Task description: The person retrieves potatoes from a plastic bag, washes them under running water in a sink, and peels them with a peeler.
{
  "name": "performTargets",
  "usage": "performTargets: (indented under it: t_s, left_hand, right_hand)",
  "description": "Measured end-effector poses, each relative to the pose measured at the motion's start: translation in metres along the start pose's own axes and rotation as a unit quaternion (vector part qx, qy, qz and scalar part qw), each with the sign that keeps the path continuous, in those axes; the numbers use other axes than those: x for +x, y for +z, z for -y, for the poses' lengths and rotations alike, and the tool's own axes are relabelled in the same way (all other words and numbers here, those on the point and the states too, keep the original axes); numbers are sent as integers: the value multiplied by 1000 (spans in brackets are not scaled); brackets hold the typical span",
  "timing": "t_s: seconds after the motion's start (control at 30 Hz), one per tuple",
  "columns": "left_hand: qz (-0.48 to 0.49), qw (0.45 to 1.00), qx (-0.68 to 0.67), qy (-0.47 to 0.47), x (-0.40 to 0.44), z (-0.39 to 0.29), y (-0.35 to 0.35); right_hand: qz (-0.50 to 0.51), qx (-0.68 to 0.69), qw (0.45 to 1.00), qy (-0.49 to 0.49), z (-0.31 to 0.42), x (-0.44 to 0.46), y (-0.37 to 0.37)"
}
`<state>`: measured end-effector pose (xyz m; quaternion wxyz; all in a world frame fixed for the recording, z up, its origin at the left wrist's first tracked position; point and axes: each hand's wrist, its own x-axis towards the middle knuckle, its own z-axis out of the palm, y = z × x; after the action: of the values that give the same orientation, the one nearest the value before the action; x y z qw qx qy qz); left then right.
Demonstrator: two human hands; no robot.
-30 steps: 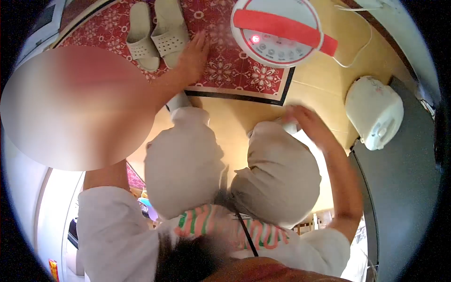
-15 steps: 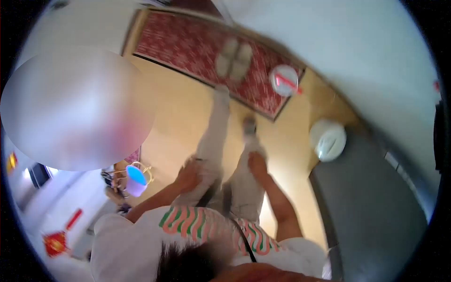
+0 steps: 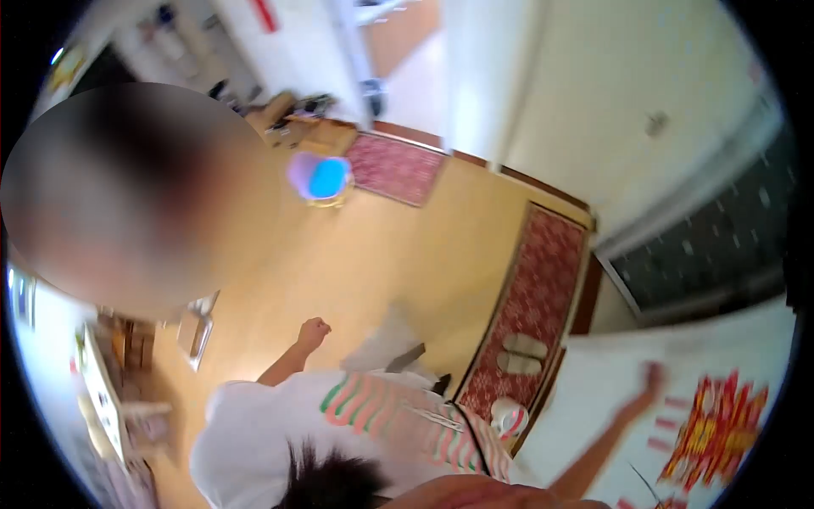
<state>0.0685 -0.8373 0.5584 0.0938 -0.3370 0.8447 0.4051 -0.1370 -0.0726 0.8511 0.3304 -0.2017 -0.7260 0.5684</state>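
Note:
My left hand (image 3: 314,333) hangs in the air over the wooden floor, beside my grey trousers (image 3: 383,341). Its fingers look curled in, with nothing visible in them. Out to the right, my right hand (image 3: 653,379) is raised against a white surface (image 3: 606,373) bearing red and gold decorations (image 3: 716,433). Motion smears its fingers, and I cannot tell whether it touches the surface.
A long red mat (image 3: 530,297) lies on the right, carrying beige slippers (image 3: 521,354) and a white round container (image 3: 509,417). A purple and blue small seat (image 3: 326,178) stands near another red mat (image 3: 397,168). Furniture (image 3: 110,407) lines the left. A blurred oval hides the upper left.
Both hands have left my thighs. My right hand has swung outward to the right, my left stays lower beside me. The view has turned, bringing the long mat to the right.

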Motion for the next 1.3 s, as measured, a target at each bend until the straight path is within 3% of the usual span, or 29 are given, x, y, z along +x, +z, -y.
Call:
performTargets:
  t_s: [0.07,0.13,0.2,0.27,0.47,0.63,0.7,0.83,0.9,0.93,1.0,1.03,1.17,1.27,1.3]
  left_hand:
    - [-49,980,107,-162,-28,68,-30]
    - [-59,935,130,-325,-68,144,-47]
    - [-40,899,91,-427,-104,187,-33]
    - [24,887,69,-456,-135,194,-26]
    - [180,932,115,-292,-24,148,-63]
    - [233,937,243,-98,131,65,-135]
    - [207,946,240,-77,190,40,-158]
    - [70,992,91,-57,335,50,-179]
    - [-88,991,-77,58,403,73,-166]
    - [-127,988,-30,84,430,78,-159]
    - [-102,994,10,23,482,37,-172]
    - [-35,997,5,-64,513,15,-174]
    - [61,996,-32,-61,596,3,-147]
    - [135,962,-239,4,567,-165,-201]
    - [144,974,-168,-40,595,-157,-193]
  right_hand:
    - [-18,18,988,-151,89,40,66]
    - [51,80,964,-246,150,29,189]
    - [149,148,938,-277,168,-5,297]
    - [276,187,903,-273,183,-64,379]
    - [626,196,725,-211,208,-249,571]
    - [733,184,635,-158,210,-316,651]
    - [748,191,618,-147,215,-326,680]
    - [745,239,606,-144,237,-324,743]
    - [730,289,600,-155,254,-312,776]
    - [718,322,595,-163,266,-302,792]
    - [684,403,577,-190,290,-273,825]
    - [665,449,560,-205,304,-253,839]
    - [565,629,467,-258,364,-147,881]
    - [488,697,431,-301,399,-70,906]
    - [457,713,432,-311,407,-46,913]
